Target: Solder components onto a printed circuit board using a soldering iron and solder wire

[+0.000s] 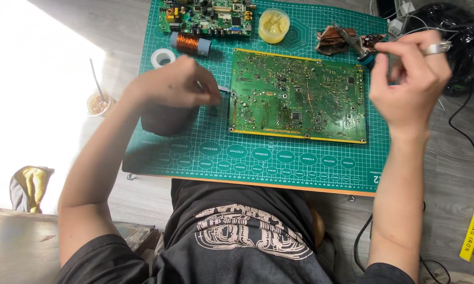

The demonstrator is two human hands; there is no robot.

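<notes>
— Green cutting mat (205,158), item one?
— Large circuit board (298,97), centred. I logged my left hand (176,87) beside its left edge, fingers curled, grip unclear.
— Right?
— My right hand (408,79) off its right corner, pinching the soldering iron (352,39); positioning step, steadying needed.

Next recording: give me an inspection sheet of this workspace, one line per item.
Surface: green cutting mat on a grey floor.
Job's things: large circuit board flat on the mat.
Clutter: smaller circuit board, copper wire spool, white tape roll, yellow paste tub, cup with a stick, yellow cloth.
Hands: left hand at the board's left edge; right hand raised by its right corner, pinching something thin.
Cables: black cables on the right.
Surroundings: black bag.
</notes>
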